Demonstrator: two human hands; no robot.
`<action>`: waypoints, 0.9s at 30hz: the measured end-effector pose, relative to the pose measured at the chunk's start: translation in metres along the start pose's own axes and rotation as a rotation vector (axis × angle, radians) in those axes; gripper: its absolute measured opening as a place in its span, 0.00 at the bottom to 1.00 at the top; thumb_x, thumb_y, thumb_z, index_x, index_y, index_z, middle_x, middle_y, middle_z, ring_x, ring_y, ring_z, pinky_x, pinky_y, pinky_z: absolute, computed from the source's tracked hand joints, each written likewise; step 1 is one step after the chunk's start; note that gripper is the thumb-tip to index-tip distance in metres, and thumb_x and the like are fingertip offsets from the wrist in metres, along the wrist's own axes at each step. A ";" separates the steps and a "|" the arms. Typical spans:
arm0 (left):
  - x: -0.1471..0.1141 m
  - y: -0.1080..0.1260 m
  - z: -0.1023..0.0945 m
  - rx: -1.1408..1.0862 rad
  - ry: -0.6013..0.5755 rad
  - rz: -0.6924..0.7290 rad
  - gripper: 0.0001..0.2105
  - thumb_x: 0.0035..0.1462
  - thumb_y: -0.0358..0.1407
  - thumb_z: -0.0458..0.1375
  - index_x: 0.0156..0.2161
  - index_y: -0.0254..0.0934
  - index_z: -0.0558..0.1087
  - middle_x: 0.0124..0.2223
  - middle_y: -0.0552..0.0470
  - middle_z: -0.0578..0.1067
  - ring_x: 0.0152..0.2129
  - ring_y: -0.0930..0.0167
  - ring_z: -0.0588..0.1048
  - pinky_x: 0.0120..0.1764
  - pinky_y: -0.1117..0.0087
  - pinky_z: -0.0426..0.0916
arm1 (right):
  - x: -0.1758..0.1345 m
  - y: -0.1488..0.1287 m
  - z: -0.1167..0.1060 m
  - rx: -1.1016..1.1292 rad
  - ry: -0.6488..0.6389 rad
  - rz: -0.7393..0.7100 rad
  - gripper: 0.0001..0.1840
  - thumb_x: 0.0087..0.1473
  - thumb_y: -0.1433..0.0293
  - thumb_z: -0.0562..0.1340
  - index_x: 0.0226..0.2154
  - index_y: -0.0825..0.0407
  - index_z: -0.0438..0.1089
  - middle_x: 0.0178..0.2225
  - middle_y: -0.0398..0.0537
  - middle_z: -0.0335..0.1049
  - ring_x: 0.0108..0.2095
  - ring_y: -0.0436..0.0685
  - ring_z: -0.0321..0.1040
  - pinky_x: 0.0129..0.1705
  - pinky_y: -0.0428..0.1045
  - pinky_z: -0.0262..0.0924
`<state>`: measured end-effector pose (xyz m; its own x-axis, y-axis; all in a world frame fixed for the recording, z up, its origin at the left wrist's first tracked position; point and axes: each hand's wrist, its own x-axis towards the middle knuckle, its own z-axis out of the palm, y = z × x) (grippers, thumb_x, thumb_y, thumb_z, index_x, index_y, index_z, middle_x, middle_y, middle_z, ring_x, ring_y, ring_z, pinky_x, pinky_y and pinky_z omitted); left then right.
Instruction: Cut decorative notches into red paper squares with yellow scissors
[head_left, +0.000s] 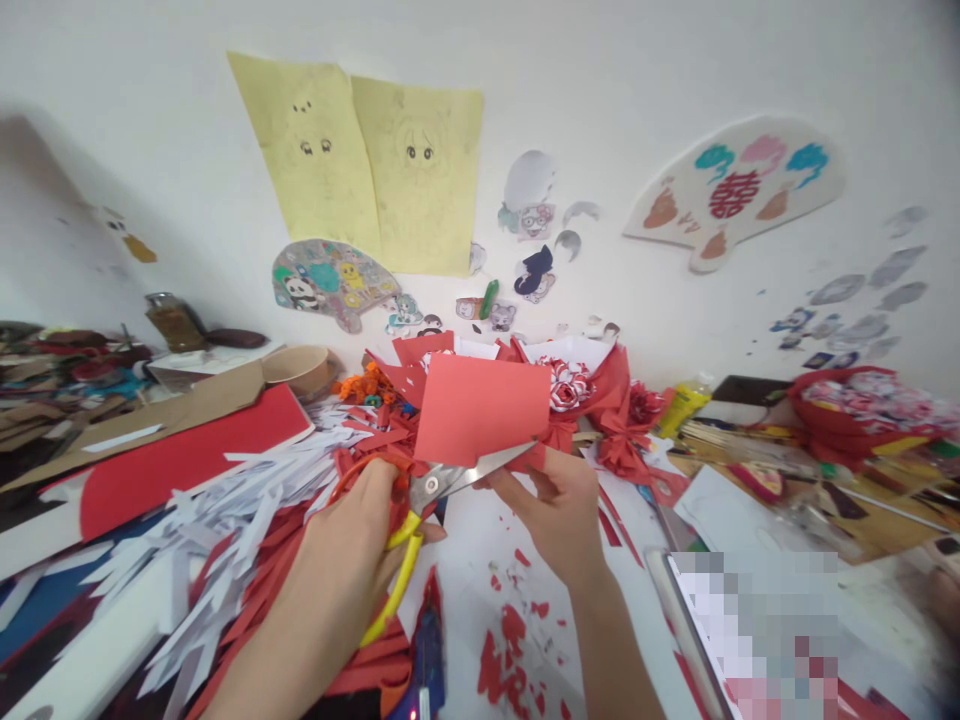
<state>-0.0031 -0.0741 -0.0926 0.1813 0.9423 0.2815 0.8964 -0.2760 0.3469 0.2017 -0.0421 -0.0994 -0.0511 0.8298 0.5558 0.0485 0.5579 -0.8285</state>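
Left grip (pixel 367 510) clasps scissors (pixel 431 485), their blades along the paper's (pixel 484 405) lower edge. Right grip (pixel 562 500), beside their tips, pinches it.

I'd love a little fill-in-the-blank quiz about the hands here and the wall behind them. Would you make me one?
1. The left hand holds a pair of ____.
2. The right hand holds a sheet whose colour is ____.
3. The two large drawings side by side on the wall are on ____ paper.
4. The black-and-white animal on the left fan is a ____.

Missing words: scissors; red; yellow; panda.
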 end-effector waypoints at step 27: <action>0.000 0.005 0.003 -0.096 -0.021 -0.036 0.07 0.56 0.40 0.50 0.38 0.41 0.58 0.32 0.52 0.75 0.29 0.63 0.77 0.27 0.69 0.63 | -0.001 -0.003 0.000 -0.041 0.020 0.012 0.05 0.50 0.65 0.66 0.28 0.37 0.77 0.29 0.42 0.79 0.36 0.60 0.77 0.36 0.51 0.71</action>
<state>0.0023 -0.0750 -0.0933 0.1588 0.9554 0.2488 0.8596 -0.2578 0.4412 0.2021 -0.0443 -0.0973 -0.0300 0.8362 0.5477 0.0902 0.5479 -0.8316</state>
